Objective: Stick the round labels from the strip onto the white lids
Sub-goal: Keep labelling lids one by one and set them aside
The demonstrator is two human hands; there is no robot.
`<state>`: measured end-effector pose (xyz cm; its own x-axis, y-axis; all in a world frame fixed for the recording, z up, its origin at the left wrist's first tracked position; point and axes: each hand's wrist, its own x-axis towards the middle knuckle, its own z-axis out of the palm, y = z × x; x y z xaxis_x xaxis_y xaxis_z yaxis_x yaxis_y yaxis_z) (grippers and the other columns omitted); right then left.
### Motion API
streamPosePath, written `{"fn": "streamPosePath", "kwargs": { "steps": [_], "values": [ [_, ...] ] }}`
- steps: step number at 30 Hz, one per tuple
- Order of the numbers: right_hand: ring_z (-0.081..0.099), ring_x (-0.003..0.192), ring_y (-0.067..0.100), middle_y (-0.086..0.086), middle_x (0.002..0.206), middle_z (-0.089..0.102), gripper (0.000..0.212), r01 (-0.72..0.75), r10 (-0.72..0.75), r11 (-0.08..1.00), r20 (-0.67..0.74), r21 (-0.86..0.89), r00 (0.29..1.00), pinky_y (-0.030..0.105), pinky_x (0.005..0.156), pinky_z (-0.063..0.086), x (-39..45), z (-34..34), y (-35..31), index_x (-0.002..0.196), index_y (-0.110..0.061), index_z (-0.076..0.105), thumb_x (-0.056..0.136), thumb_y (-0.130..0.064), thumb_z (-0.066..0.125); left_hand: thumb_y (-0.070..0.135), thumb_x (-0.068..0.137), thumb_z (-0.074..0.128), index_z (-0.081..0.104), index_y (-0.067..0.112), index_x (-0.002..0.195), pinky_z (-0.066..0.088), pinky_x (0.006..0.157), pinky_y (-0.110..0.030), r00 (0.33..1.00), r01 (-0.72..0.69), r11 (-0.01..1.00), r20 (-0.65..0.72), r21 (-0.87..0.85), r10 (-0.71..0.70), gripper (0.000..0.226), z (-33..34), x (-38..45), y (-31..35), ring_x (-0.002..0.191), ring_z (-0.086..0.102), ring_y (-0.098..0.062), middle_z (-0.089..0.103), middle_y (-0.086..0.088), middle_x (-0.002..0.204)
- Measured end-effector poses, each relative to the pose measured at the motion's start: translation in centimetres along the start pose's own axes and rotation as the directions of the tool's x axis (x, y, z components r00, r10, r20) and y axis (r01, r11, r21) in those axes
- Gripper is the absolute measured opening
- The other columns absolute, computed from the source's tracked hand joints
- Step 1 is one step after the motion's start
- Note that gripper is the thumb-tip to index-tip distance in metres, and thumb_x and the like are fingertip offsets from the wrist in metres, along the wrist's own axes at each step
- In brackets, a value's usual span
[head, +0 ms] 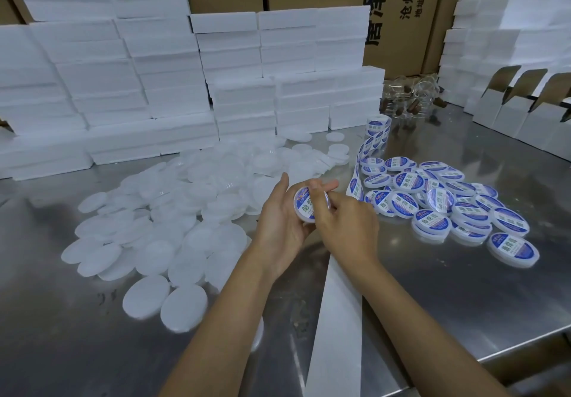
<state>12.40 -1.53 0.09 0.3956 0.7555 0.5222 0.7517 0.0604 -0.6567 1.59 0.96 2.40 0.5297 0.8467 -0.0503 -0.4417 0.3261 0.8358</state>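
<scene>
1. My left hand [279, 220] cups a white lid [304, 208] at centre, fingers curled round its rim.
2. My right hand [343, 226] presses a round label [301, 197] onto that lid, thumb and fingers bent over it.
3. I see bare lids [173, 211] heaped at 9 o'clock and labelled lids [448, 208] piled at 3 o'clock on the steel table [448, 298].
4. The strip [370, 143] runs from its roll at 1 o'clock; its empty backing [336, 319] trails to 6 o'clock.
5. White boxes [173, 81] stand stacked at 11 o'clock.

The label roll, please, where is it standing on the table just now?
In the head view the label roll stands right of centre at the far side of the steel table, beside the white foam boxes, beyond the labelled lids.
</scene>
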Motion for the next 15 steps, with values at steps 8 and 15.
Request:
{"fn": "streamPosePath", "kwargs": {
  "steps": [8, 15],
  "values": [
    [0.054, 0.058, 0.024, -0.008, 0.049, 0.044, 0.053, 0.039, -0.039, 0.999, 0.058, 0.002, 0.998, 0.041, 0.073, 0.047, 0.1, -0.08, 0.32, 0.057, -0.027, 0.037, 0.104, -0.051, 0.034, 0.044, 0.109, 0.023, 0.065, 0.0, 0.121, 0.046, 0.109, -0.041, 0.998, -0.057, 0.997, -0.015, 0.048, 0.058, 0.062, -0.28, 0.06, 0.15, 0.127, 0.06, -0.031, 0.068, -0.014, 0.131],
    [0.043, 0.051, 0.008, -0.01, 0.049, 0.045, 0.054, 0.084, -0.075, 0.994, 0.114, -0.074, 0.991, 0.035, 0.073, 0.04, -0.55, 0.17, -0.15, 0.073, -0.021, 0.049, 0.089, -0.072, 0.04, 0.044, 0.109, 0.027, 0.064, 0.007, 0.109, 0.042, 0.114, -0.048, 0.997, -0.061, 0.998, -0.042, 0.013, 0.062, 0.053, -0.6, 0.16, 0.11, 0.127, 0.059, -0.036, 0.069, -0.011, 0.129]
  ]
}}
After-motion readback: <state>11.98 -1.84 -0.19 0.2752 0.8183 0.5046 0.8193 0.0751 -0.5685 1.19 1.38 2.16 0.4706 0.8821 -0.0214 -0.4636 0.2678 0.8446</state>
